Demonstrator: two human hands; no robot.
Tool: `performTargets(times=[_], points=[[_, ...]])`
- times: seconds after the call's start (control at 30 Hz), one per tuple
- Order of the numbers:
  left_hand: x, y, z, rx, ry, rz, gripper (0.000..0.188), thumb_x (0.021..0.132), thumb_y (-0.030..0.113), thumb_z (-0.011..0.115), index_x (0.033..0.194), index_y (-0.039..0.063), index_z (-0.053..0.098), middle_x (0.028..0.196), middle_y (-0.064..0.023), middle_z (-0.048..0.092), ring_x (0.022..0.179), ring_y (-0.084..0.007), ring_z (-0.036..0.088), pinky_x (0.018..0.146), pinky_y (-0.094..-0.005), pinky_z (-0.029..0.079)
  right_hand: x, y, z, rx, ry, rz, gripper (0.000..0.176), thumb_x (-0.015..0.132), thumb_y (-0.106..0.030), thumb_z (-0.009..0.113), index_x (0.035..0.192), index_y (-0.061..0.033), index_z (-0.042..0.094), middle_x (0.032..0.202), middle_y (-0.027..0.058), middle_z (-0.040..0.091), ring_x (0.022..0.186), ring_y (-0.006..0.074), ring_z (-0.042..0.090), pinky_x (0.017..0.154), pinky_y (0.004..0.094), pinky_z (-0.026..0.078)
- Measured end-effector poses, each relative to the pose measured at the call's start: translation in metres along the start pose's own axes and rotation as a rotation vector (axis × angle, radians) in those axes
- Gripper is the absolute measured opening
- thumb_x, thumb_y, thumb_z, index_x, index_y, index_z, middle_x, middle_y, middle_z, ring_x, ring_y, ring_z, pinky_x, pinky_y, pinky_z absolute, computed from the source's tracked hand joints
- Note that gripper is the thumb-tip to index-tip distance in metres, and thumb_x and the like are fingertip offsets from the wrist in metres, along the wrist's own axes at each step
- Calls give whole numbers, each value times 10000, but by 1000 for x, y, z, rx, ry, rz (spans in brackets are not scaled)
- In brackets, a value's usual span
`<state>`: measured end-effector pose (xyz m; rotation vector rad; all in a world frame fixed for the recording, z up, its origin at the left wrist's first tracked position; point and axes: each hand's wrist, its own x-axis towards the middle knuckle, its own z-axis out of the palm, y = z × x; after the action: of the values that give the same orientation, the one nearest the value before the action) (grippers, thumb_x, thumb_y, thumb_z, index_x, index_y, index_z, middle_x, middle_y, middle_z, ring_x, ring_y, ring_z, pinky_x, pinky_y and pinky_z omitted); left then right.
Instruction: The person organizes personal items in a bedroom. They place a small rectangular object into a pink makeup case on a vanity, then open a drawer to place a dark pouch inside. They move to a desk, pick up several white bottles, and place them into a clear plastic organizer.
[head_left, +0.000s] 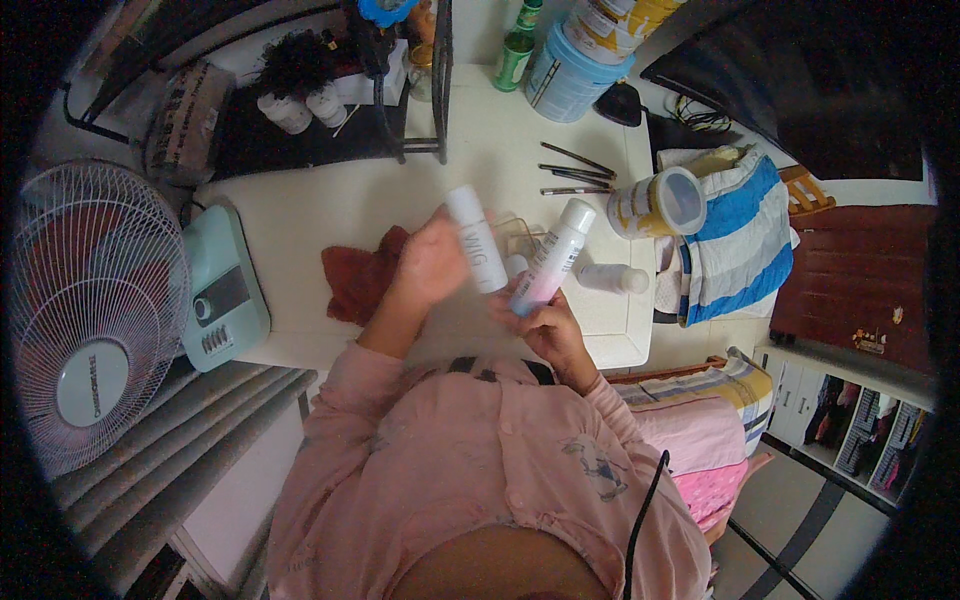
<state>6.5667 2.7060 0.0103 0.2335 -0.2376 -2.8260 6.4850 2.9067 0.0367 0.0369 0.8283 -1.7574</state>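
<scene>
A plain white bottle (478, 240) with grey lettering is in my left hand (431, 262), which is slightly blurred; its fingers pass behind the bottle. My right hand (549, 326) grips the lower end of a spray can (555, 259), white at the top and fading to pink and blue, its cap tilted up and away. Both containers are above the white table (300, 217), close together at their lower ends. Partly hidden behind them is a clear, yellowish-edged container (517, 231). A brown cloth (362, 279) lies left of my left hand. Right of the can is a small white bottle (613, 278).
Several dark pencils (577, 171) lie beyond the can, beside a lidded tub (656, 202). Farther back are a green bottle (516, 52) and a blue bucket (571, 79). A mint-green appliance (225, 289) and a fan (97, 315) flank the left side. A black rack (442, 82) stands at the back.
</scene>
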Motion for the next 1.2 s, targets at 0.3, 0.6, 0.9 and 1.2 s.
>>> performTargets(times=[0.3, 0.6, 0.9, 1.2], points=[[-5, 2, 23, 331, 37, 67, 466, 872, 4, 531, 1324, 46, 425, 1276, -178, 522, 1197, -317, 505, 1032, -458, 387, 0, -5, 18, 63, 16, 7, 679, 586, 111, 498, 1248, 5, 389, 1111, 211, 546, 1100, 469, 554, 958, 556, 457], [-11, -1, 21, 440, 122, 128, 470, 890, 42, 562, 1331, 53, 400, 1143, -115, 571, 1048, -268, 568, 928, -425, 461, 0, -4, 15, 87, 6, 112, 633, 692, 33, 551, 1287, -62, 357, 1055, 191, 581, 973, 399, 616, 867, 514, 492], [-30, 15, 30, 370, 221, 63, 397, 934, 278, 517, 1290, 146, 402, 981, -81, 600, 769, -218, 598, 659, -416, 529, 50, 9, 7, -403, 284, 279, 183, 814, -161, 656, 911, -75, 527, 743, 52, 584, 577, 151, 542, 487, 281, 438], [-45, 20, 33, 689, 232, 235, 431, 939, 299, 518, 1310, 144, 362, 831, -89, 584, 541, -171, 544, 485, -321, 482, 72, 41, 15, -817, 172, 108, 294, 835, -275, 662, 934, -49, 503, 667, 34, 561, 465, 155, 508, 453, 286, 405]])
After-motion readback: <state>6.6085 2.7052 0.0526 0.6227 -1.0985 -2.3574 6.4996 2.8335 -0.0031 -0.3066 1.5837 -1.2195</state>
